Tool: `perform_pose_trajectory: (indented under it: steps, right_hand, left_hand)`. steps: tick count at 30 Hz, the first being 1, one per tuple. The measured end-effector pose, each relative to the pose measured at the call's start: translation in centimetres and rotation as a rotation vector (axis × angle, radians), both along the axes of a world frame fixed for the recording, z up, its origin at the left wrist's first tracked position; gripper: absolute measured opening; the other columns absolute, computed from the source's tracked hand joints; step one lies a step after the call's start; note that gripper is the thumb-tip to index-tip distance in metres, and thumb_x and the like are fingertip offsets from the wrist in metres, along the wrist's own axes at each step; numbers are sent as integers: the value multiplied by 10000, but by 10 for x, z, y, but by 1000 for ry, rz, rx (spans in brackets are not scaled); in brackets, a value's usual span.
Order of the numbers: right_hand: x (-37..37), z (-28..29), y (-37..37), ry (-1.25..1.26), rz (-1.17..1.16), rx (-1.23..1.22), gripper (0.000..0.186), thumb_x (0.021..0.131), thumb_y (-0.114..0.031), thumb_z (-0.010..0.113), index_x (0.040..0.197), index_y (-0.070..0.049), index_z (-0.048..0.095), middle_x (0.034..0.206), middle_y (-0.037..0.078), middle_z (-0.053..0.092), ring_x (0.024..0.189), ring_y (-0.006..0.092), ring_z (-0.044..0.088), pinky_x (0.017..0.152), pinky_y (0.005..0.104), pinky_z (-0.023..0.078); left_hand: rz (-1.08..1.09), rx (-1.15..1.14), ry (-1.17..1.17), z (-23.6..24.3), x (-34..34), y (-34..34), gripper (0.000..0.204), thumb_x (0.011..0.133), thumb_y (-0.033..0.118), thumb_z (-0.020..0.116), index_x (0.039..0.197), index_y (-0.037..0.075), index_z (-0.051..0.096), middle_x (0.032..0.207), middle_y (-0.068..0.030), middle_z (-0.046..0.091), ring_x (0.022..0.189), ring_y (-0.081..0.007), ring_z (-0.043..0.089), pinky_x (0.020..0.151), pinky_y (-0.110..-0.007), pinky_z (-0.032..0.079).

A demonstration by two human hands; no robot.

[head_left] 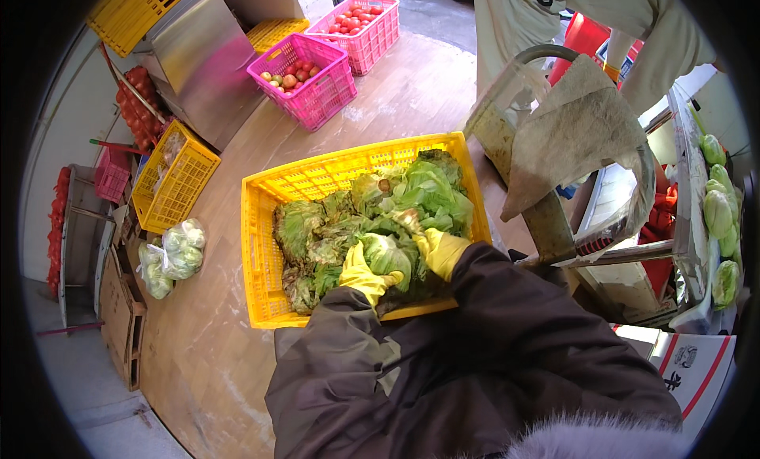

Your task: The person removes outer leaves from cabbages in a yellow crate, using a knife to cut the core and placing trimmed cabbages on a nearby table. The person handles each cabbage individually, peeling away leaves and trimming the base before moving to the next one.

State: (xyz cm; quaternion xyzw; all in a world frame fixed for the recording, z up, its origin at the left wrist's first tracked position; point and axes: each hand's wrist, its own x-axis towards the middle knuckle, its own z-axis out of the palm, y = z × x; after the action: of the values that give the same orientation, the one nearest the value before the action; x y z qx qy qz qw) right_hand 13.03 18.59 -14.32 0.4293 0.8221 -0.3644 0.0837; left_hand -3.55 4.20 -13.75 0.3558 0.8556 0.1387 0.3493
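A yellow plastic crate (256,278) stands before me, filled with green lettuce, much of it browned and wilted. My left hand (366,275), in a yellow glove, grips a pale green lettuce head (386,256) near the crate's close side. Also gloved in yellow, my right hand (443,252) is closed at the right of that head, on a browned lettuce leaf (409,221); its fingertips are partly hidden. Just beyond lie fresher, broad green lettuce leaves (431,191), and darker, wilted lettuce (305,229) fills the crate's left part.
Pink crates of tomatoes (298,73) stand beyond on the wooden floor. At left are a yellow crate (176,182) and bagged green vegetables (176,253). A cloth-draped metal-framed chair (574,134) stands close at right, with another person (518,32) behind it.
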Motion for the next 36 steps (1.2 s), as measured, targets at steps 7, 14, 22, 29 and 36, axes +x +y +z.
perform_pose_trajectory:
  steps: [7, 14, 22, 29, 36]
  right_hand:
    - [17, -28, 20, 136, 48, -118, 311, 1071, -149, 441, 1270, 72, 531, 1228, 123, 603, 1127, 192, 597, 934, 246, 512]
    - [50, 35, -28, 338, -182, -273, 371, 1047, -350, 542, 1056, 11, 627, 774, 100, 627, 716, 167, 549, 684, 338, 473]
    - [94, 17, -3, 13, 275, 236, 405, 1039, -374, 496, 1051, -6, 664, 817, 206, 659, 761, 369, 648, 697, 401, 503]
    - [117, 33, -5, -193, 705, 542, 256, 1056, -215, 461, 1058, -42, 649, 900, 131, 611, 700, 267, 601, 628, 354, 461]
    - [66, 57, -56, 478, -86, -544, 351, 1047, -350, 555, 944, -26, 645, 714, 23, 541, 647, 119, 472, 608, 304, 429]
  left_hand:
    - [-74, -213, -97, 18, -37, -16, 1290, 583, 490, 914, 1586, 91, 209, 1599, -202, 278, 1459, -350, 324, 1190, -370, 314]
    - [-81, -291, -232, 57, -39, -2, 1237, 634, 625, 838, 1584, 104, 241, 1530, -225, 410, 1399, -363, 422, 1160, -387, 340]
    - [-299, 84, -79, -35, -56, -24, 583, 1011, 577, 430, 1451, 203, 510, 1395, -170, 562, 1280, -303, 547, 1066, -360, 397]
    - [572, 89, -699, -91, -73, -48, 599, 820, 314, 818, 1231, -56, 587, 1116, -152, 666, 891, -224, 652, 741, -309, 539]
    - [189, -41, -340, 23, -24, -16, 1223, 564, 449, 948, 1495, -28, 315, 1404, -217, 514, 1261, -297, 536, 1033, -355, 460]
